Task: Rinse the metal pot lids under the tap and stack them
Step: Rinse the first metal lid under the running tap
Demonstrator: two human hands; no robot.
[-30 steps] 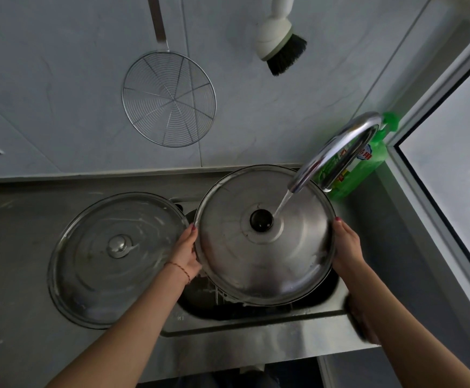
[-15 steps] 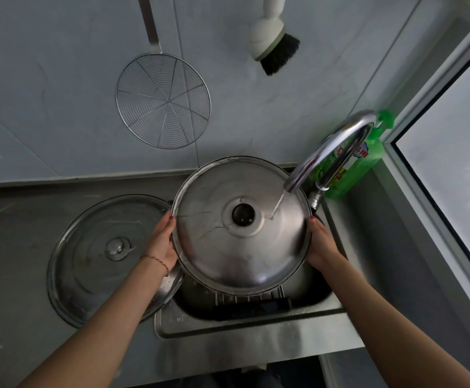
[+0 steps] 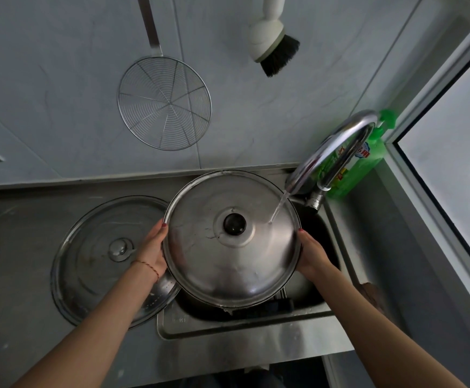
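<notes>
From the head camera, both hands hold one domed metal lid above the sink; the left hand grips its left rim, thumb tip on the upper face and the other fingers hidden beneath; the right hand grips the opposite rim in the same way, thumb on the edge, fingers out of sight under it. The black knob sits midway between the two hands; the lid is tipped slightly toward the person. A thin stream of water falls from the tap and strikes the lid's upper face just beyond the right thumb; the tap curves up beyond the right hand, with a green detergent bottle behind it. Just outside the left hand a second, larger lid lies flat on the steel counter, its near edge partly under the left wrist and its rim overhanging the sink corner; a thin red bracelet circles that wrist. On the wall beyond the left hand hangs a wire skimmer; beyond the held lid hangs a dish brush.
</notes>
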